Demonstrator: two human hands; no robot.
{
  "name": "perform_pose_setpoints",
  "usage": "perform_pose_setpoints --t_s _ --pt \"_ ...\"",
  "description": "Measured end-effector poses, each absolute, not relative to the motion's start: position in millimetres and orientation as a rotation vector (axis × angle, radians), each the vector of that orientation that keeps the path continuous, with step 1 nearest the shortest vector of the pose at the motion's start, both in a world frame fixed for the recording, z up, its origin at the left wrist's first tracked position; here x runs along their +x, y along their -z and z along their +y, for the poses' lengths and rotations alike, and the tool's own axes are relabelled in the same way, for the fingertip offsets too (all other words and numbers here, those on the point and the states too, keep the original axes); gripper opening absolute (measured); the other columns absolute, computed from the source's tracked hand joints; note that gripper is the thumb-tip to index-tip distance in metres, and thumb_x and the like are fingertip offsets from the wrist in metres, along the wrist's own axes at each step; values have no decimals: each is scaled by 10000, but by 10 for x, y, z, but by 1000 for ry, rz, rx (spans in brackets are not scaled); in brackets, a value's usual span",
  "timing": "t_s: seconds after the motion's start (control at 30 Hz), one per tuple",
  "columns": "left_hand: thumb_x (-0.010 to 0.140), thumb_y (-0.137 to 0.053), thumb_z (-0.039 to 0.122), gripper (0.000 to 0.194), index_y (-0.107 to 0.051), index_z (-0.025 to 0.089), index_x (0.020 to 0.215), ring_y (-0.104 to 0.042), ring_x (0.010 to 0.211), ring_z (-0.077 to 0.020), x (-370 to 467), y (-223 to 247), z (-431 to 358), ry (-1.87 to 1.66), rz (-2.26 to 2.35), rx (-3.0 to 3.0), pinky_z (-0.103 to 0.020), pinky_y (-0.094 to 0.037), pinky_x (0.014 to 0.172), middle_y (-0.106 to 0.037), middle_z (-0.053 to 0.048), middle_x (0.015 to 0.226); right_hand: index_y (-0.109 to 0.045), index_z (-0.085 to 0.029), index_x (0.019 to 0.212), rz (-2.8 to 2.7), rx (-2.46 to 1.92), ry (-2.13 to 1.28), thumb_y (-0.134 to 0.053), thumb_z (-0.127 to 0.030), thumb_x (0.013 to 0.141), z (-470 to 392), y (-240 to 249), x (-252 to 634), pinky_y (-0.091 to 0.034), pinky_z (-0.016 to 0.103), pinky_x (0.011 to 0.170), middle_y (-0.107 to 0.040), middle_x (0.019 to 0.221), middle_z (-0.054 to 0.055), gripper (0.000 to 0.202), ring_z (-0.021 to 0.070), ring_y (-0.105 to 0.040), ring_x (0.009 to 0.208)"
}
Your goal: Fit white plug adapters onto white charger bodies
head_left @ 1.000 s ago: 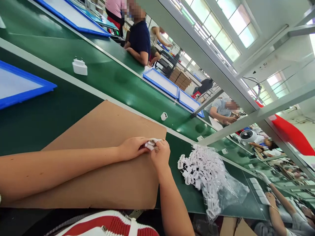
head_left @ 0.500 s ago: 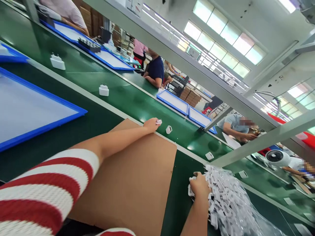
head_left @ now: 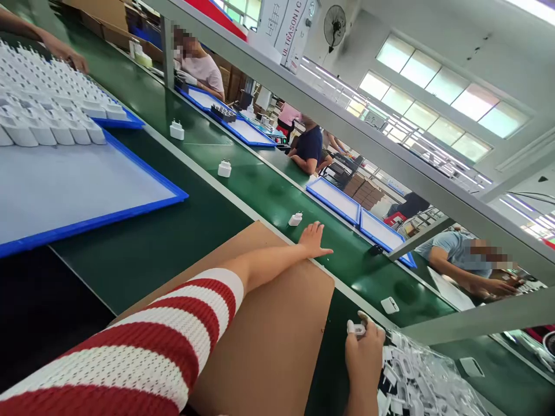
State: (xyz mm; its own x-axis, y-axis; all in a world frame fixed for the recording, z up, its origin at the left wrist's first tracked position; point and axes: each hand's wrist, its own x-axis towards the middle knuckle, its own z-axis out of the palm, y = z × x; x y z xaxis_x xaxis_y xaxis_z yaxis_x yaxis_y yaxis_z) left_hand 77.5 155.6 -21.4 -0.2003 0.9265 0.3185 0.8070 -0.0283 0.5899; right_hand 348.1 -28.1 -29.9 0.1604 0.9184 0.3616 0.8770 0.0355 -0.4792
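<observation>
My left hand point(head_left: 314, 240) reaches over the near edge of the green belt point(head_left: 260, 193), its fingers spread and holding nothing. Just beyond its fingertips a white plug adapter point(head_left: 295, 219) stands on the belt. My right hand point(head_left: 365, 341) pinches a small white plastic part point(head_left: 357, 329) between thumb and fingers. It is beside a clear plastic bag of white parts point(head_left: 416, 375) at the lower right. A brown cardboard sheet point(head_left: 269, 323) lies under my left forearm.
More adapters point(head_left: 224, 169) and a white housing point(head_left: 389, 305) sit along the belt. On the left is a blue-edged tray point(head_left: 130, 214) with many adapters, and another person's hand point(head_left: 71, 55) above it. A metal beam point(head_left: 481, 318) crosses at right. People sit across the belt.
My left hand has let go of a white piece and opened; an adapter now stands beyond it. My right hand has lifted a part from the pile. The view has swung left.
</observation>
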Motion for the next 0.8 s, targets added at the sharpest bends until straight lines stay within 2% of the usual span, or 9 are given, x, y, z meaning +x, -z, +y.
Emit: perform_pose_setpoints --t_s 0.07,0.17,0.3,0.33,0.4,0.5,0.6,0.7,0.8 --pt "939 -772 564 727 -565 174 1517 -501 1473 -363 905 195 1564 -991 2046 1859 -525 -433 1229 -548 -178 1581 -662 -191 1157 -1633 -1713 -281 -580 -563 879 -305 282 3374 -557 432 794 -650 1175 170 471 317 -708 890" --pt "1026 -711 451 496 -632 179 1433 -571 1396 -342 948 100 1532 -973 2096 1754 -596 -497 1171 -591 -153 1523 -654 -202 1047 -1538 -1638 -529 -729 -632 719 -326 295 3262 -572 411 766 -698 1044 121 546 277 -694 804" --pt "1033 -714 405 451 -642 170 1411 -623 1328 -326 830 -36 1402 -972 2033 1670 -587 -544 1130 -622 -147 1472 -672 -217 822 -1507 -1582 -731 -832 -543 581 -349 291 3182 -563 375 713 -699 824 52 436 239 -667 719" --pt "1036 -707 400 456 -634 171 1424 -617 1339 -329 797 -51 1369 -978 1979 1683 -588 -539 1136 -616 -149 1484 -687 -212 819 -1474 -1557 -808 -842 -504 561 -346 280 3171 -571 370 723 -712 813 47 419 238 -683 726" --pt "1030 -685 330 466 -602 165 1458 -609 1365 -321 746 -44 1289 -979 1839 1723 -550 -526 1159 -615 -159 1499 -717 -208 850 -1388 -1492 -998 -866 -440 520 -327 251 3159 -600 367 783 -760 847 50 431 248 -733 798" --pt "945 -621 226 600 -536 229 1539 -679 1259 -244 692 52 1030 -950 1595 1776 -355 -546 1117 -671 -94 1475 -735 -207 928 -1305 -1400 -1130 -862 -386 559 -300 216 3152 -618 362 847 -792 893 46 429 242 -761 876" --pt "908 -596 356 677 -487 240 1565 -724 1103 -223 642 206 556 -891 1335 1814 -334 -593 1004 -726 -74 1402 -707 -219 1057 -1283 -1331 -1131 -841 -344 617 -321 190 3110 -625 332 830 -756 918 5 477 198 -759 858" --pt "909 -606 522 705 -501 246 1549 -708 1158 -254 630 349 36 -854 1101 1832 -342 -583 998 -731 -101 1400 -626 -242 1139 -1278 -1270 -1172 -910 -304 583 -376 150 3021 -631 310 804 -747 960 -10 627 183 -771 854" --pt "920 -619 538 716 -480 260 1565 -702 1198 -268 633 450 -314 -811 1026 1807 -349 -564 1027 -711 -114 1442 -630 -239 1092 -1314 -1228 -1261 -987 -328 527 -423 106 2931 -646 357 886 -778 942 11 674 213 -787 894"
